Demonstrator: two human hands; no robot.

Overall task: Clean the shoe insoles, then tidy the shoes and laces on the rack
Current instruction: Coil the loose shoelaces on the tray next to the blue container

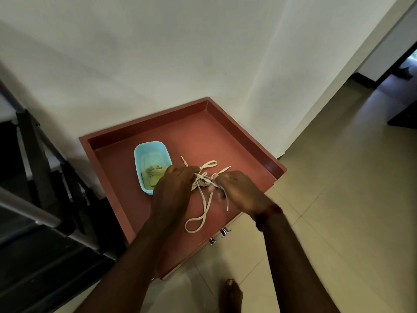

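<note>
- Head view: a red-brown cabinet top [225, 141] with a raised rim fills the middle of the frame, its back edge against a white wall [158, 64].
- Two metal handles [220, 235] show on its front edge, lower centre.
- Cream laces [204, 199] lie tangled on the cabinet top near its front; one long loop trails toward the handles and loose ends point toward the wall.
- Left hand [174, 185]: fingers curled together over the knotted bundle, holding it.
- Right hand [241, 190]: fingertips pinch strands just beside the left hand; a dark red band [268, 214] circles the wrist.
- A light blue tub [144, 154] holding a greenish cloth [154, 175] sits left of the hands.
- Beige floor tiles [338, 199] fill the right side, with a dark doorway [397, 73] at upper right.
- Dark metal railing [33, 213] runs down the left.
- A bare foot [232, 294] stands at the bottom edge.
</note>
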